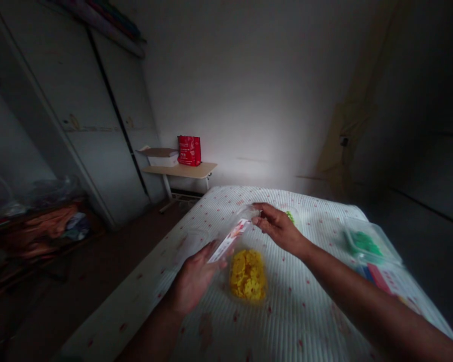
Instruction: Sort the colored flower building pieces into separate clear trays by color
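Observation:
Over a white striped bed cover (pixel 294 311) with small red marks, both hands hold a clear plastic bag with a white and red label (pixel 232 236). My left hand (pixel 194 276) grips its lower end, fingers curled round it. My right hand (pixel 277 226) pinches the bag's upper end. Just below the bag lies a clear container of yellow pieces (pixel 248 275). A few green pieces (pixel 290 217) show behind my right hand.
A clear lidded box with green pieces (pixel 366 241) sits at the right, with a printed sheet or packet (pixel 390 279) in front of it. Beyond the bed stand a small table (pixel 181 171) bearing a red bag (pixel 189 150), a grey wardrobe (pixel 79 115), and clutter (pixel 41 226) at the left.

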A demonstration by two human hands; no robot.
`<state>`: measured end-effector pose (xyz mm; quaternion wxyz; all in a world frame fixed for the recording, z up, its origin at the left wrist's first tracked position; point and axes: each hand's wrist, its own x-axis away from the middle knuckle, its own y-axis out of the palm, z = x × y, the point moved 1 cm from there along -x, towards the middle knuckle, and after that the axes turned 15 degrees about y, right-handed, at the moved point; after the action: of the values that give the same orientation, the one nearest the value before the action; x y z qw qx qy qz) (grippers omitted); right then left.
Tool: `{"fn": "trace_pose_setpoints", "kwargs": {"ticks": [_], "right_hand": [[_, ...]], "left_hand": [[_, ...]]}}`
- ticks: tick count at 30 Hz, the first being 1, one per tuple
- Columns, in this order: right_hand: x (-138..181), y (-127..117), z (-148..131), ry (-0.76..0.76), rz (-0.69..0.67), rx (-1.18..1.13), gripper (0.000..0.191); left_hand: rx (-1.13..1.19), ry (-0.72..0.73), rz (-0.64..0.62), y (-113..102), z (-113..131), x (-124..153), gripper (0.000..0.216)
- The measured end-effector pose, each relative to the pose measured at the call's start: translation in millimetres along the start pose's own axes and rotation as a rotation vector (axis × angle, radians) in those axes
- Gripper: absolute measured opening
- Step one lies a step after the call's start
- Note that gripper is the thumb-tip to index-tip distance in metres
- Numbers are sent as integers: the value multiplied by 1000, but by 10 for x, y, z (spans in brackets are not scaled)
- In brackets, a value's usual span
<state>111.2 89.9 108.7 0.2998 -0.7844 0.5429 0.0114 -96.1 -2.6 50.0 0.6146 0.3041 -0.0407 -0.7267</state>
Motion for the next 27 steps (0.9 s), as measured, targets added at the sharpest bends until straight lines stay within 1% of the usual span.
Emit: {"fn": "trace_pose_setpoints", "kwargs": {"ticks": [2, 3, 5, 7, 9, 10, 13, 15, 16, 19, 22, 25, 27], "right_hand": [[-4, -7, -20, 56, -14, -43, 26], [-5, -14, -9, 79, -21, -56, 26], [-11, -32, 54, 116, -35, -47, 27], [-29, -44, 166, 195, -54, -4, 30], [-53, -36, 315, 310, -65, 45, 33], [-63, -21, 397, 367, -71, 71, 34], [-69, 48, 639, 485, -70, 200, 29], [-54, 102, 770, 520, -71, 317, 24], [-43, 127, 822, 525, -76, 370, 23], [-17, 191, 922, 506, -110, 510, 20], [-8, 235, 973, 502, -112, 592, 20], [-6, 267, 1009, 531, -107, 532, 16], [3, 288, 1038, 622, -135, 411, 15]], "left_hand": [[162, -74, -53, 116, -19, 10, 57], [198, -96, -71, 149, -34, 10, 60], [144, -125, -54, 160, -79, 2, 61], [-98, -135, 37, 103, -138, -15, 56], [-460, -137, 104, 15, -203, -31, 48], [-654, -130, 106, -25, -235, -37, 46], [-1181, -120, 5, -92, -325, -44, 43], [-1425, -150, -72, -91, -375, -37, 41], [-1504, -176, -110, -81, -396, -31, 40], [-1629, -255, -188, -44, -444, -7, 42], [-1659, -295, -214, -42, -471, 18, 42], [-1578, -315, -245, -95, -475, 17, 42], [-1517, -305, -233, -155, -465, -27, 42]]}}
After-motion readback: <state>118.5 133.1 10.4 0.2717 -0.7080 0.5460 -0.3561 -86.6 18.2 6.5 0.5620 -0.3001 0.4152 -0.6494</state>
